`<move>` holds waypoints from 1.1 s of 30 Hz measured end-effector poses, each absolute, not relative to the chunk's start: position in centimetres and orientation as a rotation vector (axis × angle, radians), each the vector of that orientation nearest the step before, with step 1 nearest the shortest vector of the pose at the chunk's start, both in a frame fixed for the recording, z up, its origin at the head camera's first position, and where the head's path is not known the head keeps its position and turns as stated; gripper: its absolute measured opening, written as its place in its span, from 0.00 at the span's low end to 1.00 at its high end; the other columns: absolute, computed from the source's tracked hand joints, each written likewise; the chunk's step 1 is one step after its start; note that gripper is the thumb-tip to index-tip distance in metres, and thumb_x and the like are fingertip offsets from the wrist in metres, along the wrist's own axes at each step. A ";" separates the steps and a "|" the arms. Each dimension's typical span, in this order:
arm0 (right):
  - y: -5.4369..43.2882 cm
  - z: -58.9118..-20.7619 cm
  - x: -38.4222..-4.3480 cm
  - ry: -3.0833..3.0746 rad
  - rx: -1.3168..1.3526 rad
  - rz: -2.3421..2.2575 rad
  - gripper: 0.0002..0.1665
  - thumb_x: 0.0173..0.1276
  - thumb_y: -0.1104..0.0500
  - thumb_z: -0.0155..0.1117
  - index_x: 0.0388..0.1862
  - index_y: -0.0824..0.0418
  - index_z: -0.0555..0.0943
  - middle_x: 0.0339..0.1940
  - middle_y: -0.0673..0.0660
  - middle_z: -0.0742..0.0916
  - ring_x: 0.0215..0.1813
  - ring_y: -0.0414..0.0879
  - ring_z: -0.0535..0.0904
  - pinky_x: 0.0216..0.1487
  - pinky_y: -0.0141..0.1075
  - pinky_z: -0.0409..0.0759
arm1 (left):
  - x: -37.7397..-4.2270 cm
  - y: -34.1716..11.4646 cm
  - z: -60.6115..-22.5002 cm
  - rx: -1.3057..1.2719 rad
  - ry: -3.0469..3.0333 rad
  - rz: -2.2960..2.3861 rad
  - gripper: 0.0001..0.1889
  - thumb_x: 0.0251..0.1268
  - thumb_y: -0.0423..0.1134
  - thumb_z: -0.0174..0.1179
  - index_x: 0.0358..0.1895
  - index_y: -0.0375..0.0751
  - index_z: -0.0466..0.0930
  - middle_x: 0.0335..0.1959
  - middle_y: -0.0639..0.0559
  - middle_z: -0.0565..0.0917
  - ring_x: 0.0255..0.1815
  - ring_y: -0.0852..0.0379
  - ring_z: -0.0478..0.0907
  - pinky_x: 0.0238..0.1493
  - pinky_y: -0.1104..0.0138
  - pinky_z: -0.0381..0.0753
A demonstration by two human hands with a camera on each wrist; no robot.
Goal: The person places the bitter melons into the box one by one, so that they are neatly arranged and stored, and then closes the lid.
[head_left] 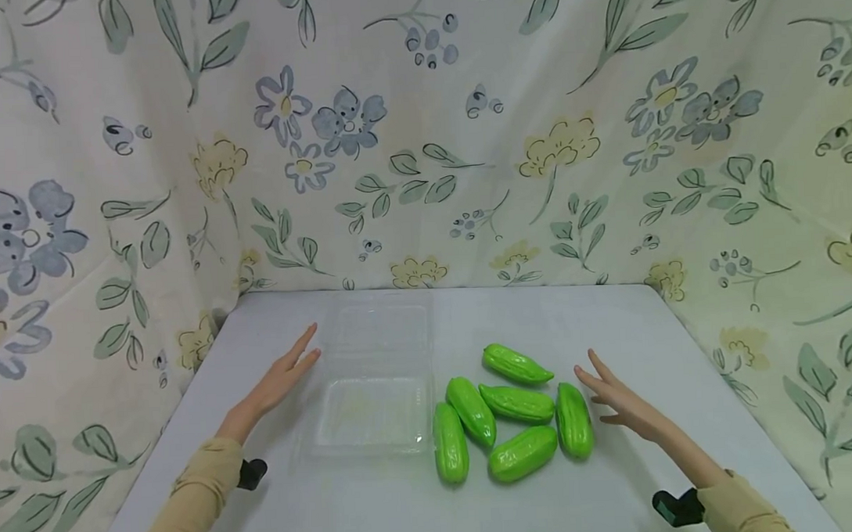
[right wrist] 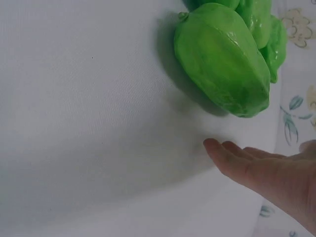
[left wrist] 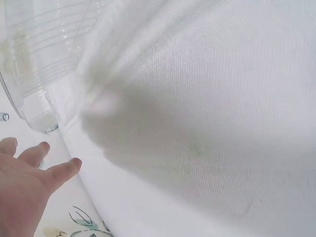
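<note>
My left hand (head_left: 280, 378) hovers over the left part of the table, fingers straight and holding nothing. Just right of it lies a clear plastic clamshell box (head_left: 379, 448), its lid (head_left: 379, 330) folded back toward the far edge. My right hand (head_left: 630, 406) is held with its fingers spread, to the right of several glossy green cucumber-like vegetables (head_left: 518, 404). Nearest to that hand is the rightmost green vegetable (head_left: 575, 421), seen large in the right wrist view as a plump green vegetable (right wrist: 222, 59) apart from the fingertips (right wrist: 211, 144).
A white-covered table (head_left: 533, 513) carries everything. Behind it and along both sides hangs a floral curtain (head_left: 422, 141). Dark wrist cameras sit at both cuffs, the left camera (head_left: 252, 474) and the right camera (head_left: 677, 508). The leftmost vegetable (head_left: 450, 444) lies close beside the box.
</note>
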State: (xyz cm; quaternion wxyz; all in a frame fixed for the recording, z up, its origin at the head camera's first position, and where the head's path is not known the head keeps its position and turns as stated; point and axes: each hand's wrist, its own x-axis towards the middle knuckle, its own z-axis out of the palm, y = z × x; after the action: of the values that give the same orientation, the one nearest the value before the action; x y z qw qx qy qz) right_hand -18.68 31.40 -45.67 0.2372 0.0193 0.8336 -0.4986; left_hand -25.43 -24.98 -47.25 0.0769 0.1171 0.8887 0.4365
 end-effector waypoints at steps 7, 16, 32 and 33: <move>30.9 -46.0 -18.2 2.249 0.058 -1.403 0.49 0.75 0.39 0.40 0.75 0.51 0.21 0.75 0.74 0.41 0.71 0.78 0.45 0.58 0.68 0.65 | -25.3 -24.6 -47.6 0.378 2.663 1.353 0.34 0.75 0.55 0.42 0.77 0.55 0.40 0.78 0.43 0.44 0.74 0.31 0.48 0.66 0.35 0.51; 30.5 -46.8 -17.8 2.339 0.043 -1.402 0.48 0.75 0.44 0.46 0.77 0.56 0.29 0.73 0.78 0.53 0.72 0.75 0.51 0.59 0.63 0.69 | -25.1 -24.0 -47.9 0.378 2.661 1.377 0.36 0.70 0.54 0.51 0.76 0.49 0.50 0.77 0.42 0.51 0.73 0.32 0.54 0.66 0.36 0.55; 30.1 -47.1 -17.4 2.447 0.015 -1.344 0.49 0.72 0.48 0.55 0.77 0.64 0.39 0.69 0.82 0.57 0.70 0.73 0.57 0.57 0.54 0.76 | -23.5 -22.6 -46.8 0.421 2.642 1.542 0.32 0.67 0.42 0.58 0.71 0.37 0.60 0.71 0.35 0.62 0.69 0.31 0.61 0.65 0.40 0.61; 30.1 -47.2 -17.4 2.453 0.010 -1.342 0.49 0.71 0.48 0.56 0.77 0.65 0.40 0.69 0.82 0.58 0.70 0.73 0.58 0.56 0.53 0.76 | -23.4 -22.5 -46.6 0.419 2.641 1.543 0.32 0.67 0.41 0.59 0.71 0.37 0.60 0.71 0.34 0.62 0.69 0.31 0.61 0.64 0.40 0.61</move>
State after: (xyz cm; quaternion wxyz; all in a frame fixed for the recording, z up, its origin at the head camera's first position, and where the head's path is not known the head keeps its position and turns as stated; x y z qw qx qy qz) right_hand -17.38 30.05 -47.17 0.1718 0.0037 0.8643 -0.4728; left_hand -23.37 -22.54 -46.62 0.0275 0.1355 0.8552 0.4996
